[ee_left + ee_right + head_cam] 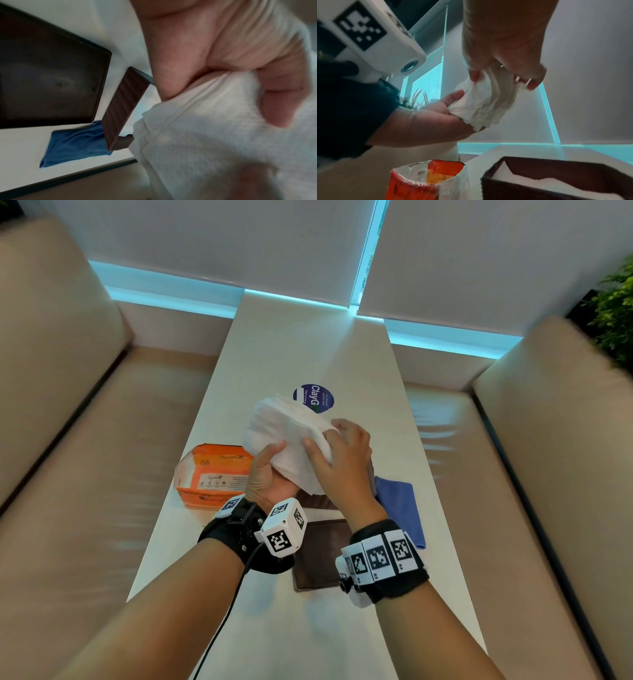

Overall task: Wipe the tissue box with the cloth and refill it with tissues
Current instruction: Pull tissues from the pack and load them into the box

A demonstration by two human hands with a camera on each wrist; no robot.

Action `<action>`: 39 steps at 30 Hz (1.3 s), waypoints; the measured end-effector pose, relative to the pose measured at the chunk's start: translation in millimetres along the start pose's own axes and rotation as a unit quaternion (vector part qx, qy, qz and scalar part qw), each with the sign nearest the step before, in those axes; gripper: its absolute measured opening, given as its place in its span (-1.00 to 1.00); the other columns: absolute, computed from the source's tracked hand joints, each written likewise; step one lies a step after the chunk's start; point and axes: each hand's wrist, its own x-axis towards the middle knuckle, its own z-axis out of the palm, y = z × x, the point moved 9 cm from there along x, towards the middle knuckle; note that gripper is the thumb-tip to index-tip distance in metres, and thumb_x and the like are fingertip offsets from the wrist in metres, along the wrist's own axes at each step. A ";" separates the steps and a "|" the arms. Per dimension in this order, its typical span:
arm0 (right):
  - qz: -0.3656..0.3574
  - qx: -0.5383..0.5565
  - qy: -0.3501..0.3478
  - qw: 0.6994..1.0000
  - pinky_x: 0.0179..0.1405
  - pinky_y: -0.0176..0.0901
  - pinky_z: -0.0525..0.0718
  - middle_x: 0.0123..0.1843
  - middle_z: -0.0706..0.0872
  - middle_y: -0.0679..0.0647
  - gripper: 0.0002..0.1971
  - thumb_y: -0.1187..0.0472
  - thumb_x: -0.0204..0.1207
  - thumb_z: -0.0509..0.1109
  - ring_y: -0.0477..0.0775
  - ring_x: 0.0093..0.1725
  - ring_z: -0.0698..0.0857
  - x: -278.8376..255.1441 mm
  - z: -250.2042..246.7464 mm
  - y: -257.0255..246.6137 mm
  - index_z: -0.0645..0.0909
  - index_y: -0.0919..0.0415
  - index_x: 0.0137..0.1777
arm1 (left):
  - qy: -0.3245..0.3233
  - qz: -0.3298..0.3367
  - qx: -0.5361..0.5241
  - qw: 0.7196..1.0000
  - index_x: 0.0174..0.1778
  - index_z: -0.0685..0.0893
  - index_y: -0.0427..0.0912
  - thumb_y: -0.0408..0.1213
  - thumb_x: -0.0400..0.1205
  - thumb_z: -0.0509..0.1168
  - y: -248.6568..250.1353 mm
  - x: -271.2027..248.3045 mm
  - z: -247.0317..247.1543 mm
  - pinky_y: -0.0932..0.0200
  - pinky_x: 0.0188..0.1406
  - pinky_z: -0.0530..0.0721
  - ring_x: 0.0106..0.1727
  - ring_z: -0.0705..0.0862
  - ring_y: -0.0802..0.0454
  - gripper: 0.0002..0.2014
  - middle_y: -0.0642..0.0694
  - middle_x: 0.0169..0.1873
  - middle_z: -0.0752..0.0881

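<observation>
A thick stack of white tissues [286, 436] is held above the table between both hands. My left hand [270, 474] grips its near end from below, thumb curled over the top [281, 100]. My right hand [342, 453] pinches the stack's right edge [489, 102] with curled fingers. Beneath the hands stands the dark brown tissue box [556, 178], open, with white tissue inside. Its brown lid [318, 556] lies flat on the table near me. The blue cloth [400, 508] lies crumpled to the right of the box.
An opened orange tissue packet [212, 477] lies left of the hands. A round blue sticker [317, 397] marks the white table [308, 344] beyond. Beige sofas [68, 371] flank the table on both sides. A green plant [613, 313] stands at the far right.
</observation>
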 end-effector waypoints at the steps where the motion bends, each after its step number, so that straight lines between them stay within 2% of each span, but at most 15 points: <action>1: 0.037 0.055 -0.023 0.998 0.32 -0.09 0.41 0.38 0.47 0.14 -0.60 -0.08 0.52 0.36 0.13 0.40 0.39 1.2 2.8 7.5 0.60 0.23 0.18 | -0.004 0.000 -0.003 1.000 0.15 0.71 -0.31 -0.35 0.07 0.66 -1.3 -0.1 1.4 -0.13 -0.03 0.78 0.04 0.80 -0.19 -0.33 -0.28 0.02 0.79; 5: 0.194 0.302 -0.040 0.932 0.22 -0.20 0.57 0.29 0.49 0.02 -0.36 0.14 0.45 0.52 0.00 0.24 0.54 1.7 8.0 38.7 0.32 0.17 0.47 | 0.053 -0.017 0.009 0.998 0.07 0.78 -0.32 -0.33 0.08 0.66 -9.4 1.1 -5.4 -0.18 -0.10 0.78 -0.01 0.81 -0.24 -0.41 -0.32 0.02 0.79; 7: 0.218 0.291 -0.081 0.928 0.24 -0.09 0.64 0.22 0.62 0.04 -0.46 0.15 0.47 0.50 0.05 0.20 0.63 0.3 16.0 50.4 0.42 0.18 0.40 | 0.110 -0.017 0.022 0.993 0.24 0.66 -0.30 -0.30 0.15 0.65 -11.6 0.8 -14.8 -0.19 -0.13 0.77 0.01 0.80 -0.26 -0.30 -0.33 0.11 0.76; 10: 0.266 0.304 -0.108 0.908 0.31 0.10 0.65 0.31 0.68 0.20 -0.61 0.12 0.54 0.43 0.15 0.21 0.68 0.7 16.8 75.7 0.48 0.19 0.32 | 0.165 -0.007 0.074 0.983 0.25 0.59 -0.31 -0.31 0.57 0.33 0.0 0.7 -28.1 -0.06 -0.14 0.79 0.03 0.77 -0.21 -0.67 -0.27 0.04 0.78; 12: 0.302 0.318 -0.142 0.888 0.31 0.08 0.63 0.43 0.56 0.21 -0.54 0.06 0.61 0.33 0.13 0.22 0.62 -0.9 20.4 89.0 0.34 0.16 0.45 | 0.181 -0.025 0.154 0.971 0.36 0.52 -0.29 -0.37 0.68 0.18 6.6 4.8 -36.0 -0.02 -0.07 0.78 0.11 0.70 -0.18 -0.68 -0.27 0.16 0.72; 14: 0.351 0.324 -0.189 0.858 0.29 0.08 0.61 0.52 0.41 0.14 -0.36 -0.02 0.63 0.27 0.14 0.26 0.54 -7.2 29.1 102.4 0.10 0.09 0.62 | 0.210 -0.037 0.227 0.950 0.53 0.38 -0.17 -0.44 0.69 0.17 7.9 9.7 -45.6 -0.08 0.08 0.71 0.20 0.64 -0.20 -0.55 -0.27 0.34 0.60; 16: 0.360 0.325 -0.247 0.839 0.29 0.12 0.61 0.55 0.33 0.12 -0.20 0.06 0.59 0.36 0.20 0.37 0.51 -13.8 38.8 104.5 -0.08 0.05 0.67 | 0.247 -0.028 0.298 0.922 0.55 0.36 -0.14 -0.46 0.69 0.16 8.2 11.7 -49.9 -0.14 0.22 0.64 0.25 0.61 -0.21 -0.52 -0.25 0.36 0.57; 19: 0.299 0.314 -0.199 0.879 0.50 0.15 0.46 0.64 0.25 0.12 -0.11 0.33 0.48 0.48 0.20 0.55 0.39 -1.8 32.8 114.8 0.00 0.07 0.67 | 0.263 0.000 0.372 0.890 0.52 0.37 -0.18 -0.51 0.69 0.15 8.4 14.6 -47.1 -0.11 0.26 0.62 0.23 0.60 -0.19 -0.54 -0.23 0.32 0.57; 21: 0.252 0.282 -0.119 0.918 0.58 0.01 0.35 0.64 0.28 0.09 -0.20 0.36 0.47 0.48 0.10 0.61 0.30 9.7 18.2 120.1 0.15 0.08 0.63 | 0.253 0.027 0.442 0.860 0.51 0.35 -0.20 -0.53 0.67 0.17 11.9 17.9 -42.5 -0.10 0.31 0.62 0.30 0.60 -0.18 -0.53 -0.21 0.33 0.58; 23: 0.218 0.272 -0.076 0.934 0.54 -0.09 0.40 0.58 0.38 0.07 -0.30 0.38 0.49 0.45 0.05 0.56 0.37 15.7 13.0 120.8 0.26 0.08 0.58 | 0.240 0.051 0.524 0.815 0.48 0.36 -0.20 -0.51 0.66 0.20 15.8 21.7 -37.2 -0.13 0.35 0.62 0.32 0.61 -0.16 -0.55 -0.23 0.35 0.59; 26: 0.228 0.282 -0.063 0.930 0.26 -0.38 0.47 0.45 0.50 0.09 -0.43 0.44 0.54 0.36 0.00 0.39 0.48 16.0 19.1 127.8 0.35 0.13 0.53 | 0.227 0.066 0.653 0.719 0.47 0.42 -0.25 -0.43 0.68 0.20 17.7 25.9 -30.3 0.01 0.34 0.58 0.33 0.61 -0.17 -0.60 -0.26 0.34 0.62; 30: 0.243 0.137 -0.152 0.948 0.42 -0.10 0.42 0.53 0.47 0.23 -0.53 0.30 0.66 0.23 0.22 0.52 0.44 14.2 41.1 139.1 0.30 0.23 0.56 | 0.180 0.042 0.803 0.566 0.42 0.49 -0.33 -0.34 0.74 0.10 8.3 32.9 -20.5 0.06 0.26 0.51 0.33 0.60 -0.24 -0.66 -0.32 0.30 0.65; 33: 0.224 0.037 -0.187 0.956 0.39 -0.05 0.45 0.51 0.48 0.28 -0.53 0.26 0.67 0.22 0.28 0.49 0.46 13.7 49.8 136.3 0.29 0.27 0.56 | 0.164 0.011 0.859 0.485 0.39 0.50 -0.35 -0.29 0.74 0.12 1.9 36.0 -22.6 -0.01 0.25 0.55 0.30 0.61 -0.24 -0.66 -0.33 0.24 0.67; 35: 0.185 -0.035 -0.180 0.965 0.36 0.00 0.47 0.47 0.50 0.27 -0.53 0.26 0.64 0.25 0.27 0.46 0.45 13.8 50.6 128.9 0.31 0.27 0.54 | 0.171 0.011 0.867 0.469 0.41 0.47 -0.32 -0.27 0.71 0.17 2.5 36.6 -24.6 0.00 0.24 0.58 0.29 0.62 -0.21 -0.64 -0.30 0.26 0.65; 39: 0.150 -0.179 -0.120 0.965 0.45 0.07 0.33 0.56 0.27 0.27 -0.38 0.22 0.57 0.32 0.28 0.52 0.26 10.9 45.5 117.0 0.19 0.15 0.60 | 0.188 0.039 0.844 0.502 0.57 0.24 -0.28 -0.27 0.62 0.34 9.3 22.2 -20.2 0.07 0.29 0.56 0.35 0.57 -0.18 -0.37 -0.29 0.45 0.38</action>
